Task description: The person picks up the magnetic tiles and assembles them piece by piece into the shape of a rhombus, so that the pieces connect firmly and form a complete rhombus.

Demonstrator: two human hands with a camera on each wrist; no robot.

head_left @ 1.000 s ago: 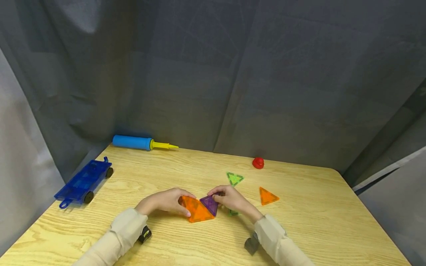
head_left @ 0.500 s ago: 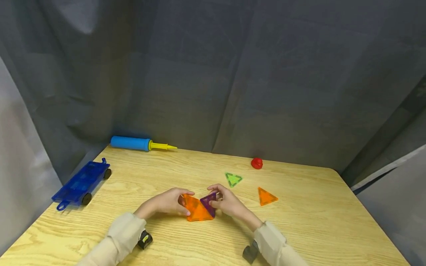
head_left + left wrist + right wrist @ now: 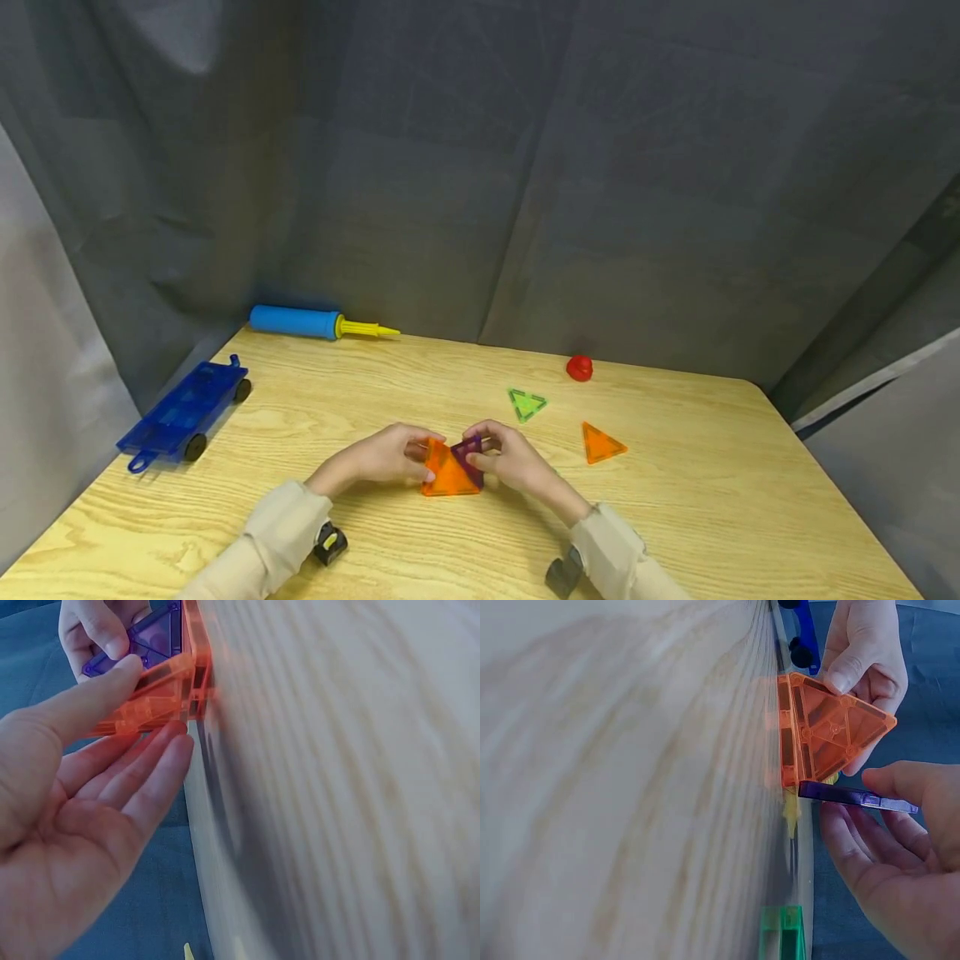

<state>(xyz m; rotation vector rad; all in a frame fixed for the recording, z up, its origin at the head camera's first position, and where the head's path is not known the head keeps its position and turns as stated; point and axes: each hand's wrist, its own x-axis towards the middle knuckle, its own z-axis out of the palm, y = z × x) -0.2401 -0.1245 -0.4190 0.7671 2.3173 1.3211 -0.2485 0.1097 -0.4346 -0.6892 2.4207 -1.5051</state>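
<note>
In the head view, my left hand (image 3: pixel 392 454) pinches a translucent orange triangular magnetic tile (image 3: pixel 840 727) between thumb and fingers, holding it tilted up. A second orange tile (image 3: pixel 452 482) lies flat on the table, meeting the raised one along an edge. From the other side my right hand (image 3: pixel 512 458) pinches a purple triangular tile (image 3: pixel 855 796), also raised, its lower edge at the flat orange tile. The left wrist view shows the purple tile (image 3: pixel 156 639) behind the orange ones. The tops of the two raised tiles stand apart.
A light green triangle (image 3: pixel 527 404) and an orange triangle (image 3: pixel 603 442) lie to the right. A green tile (image 3: pixel 782 934) sits near my right hand, mostly hidden in the head view. Further off are a red piece (image 3: pixel 580 367), a blue wheeled base (image 3: pixel 186 410) and a blue-yellow pump (image 3: pixel 296 322).
Both hands have tilted their tiles further up from the table. The raised orange and purple tiles now lean closer together over the flat orange tile.
</note>
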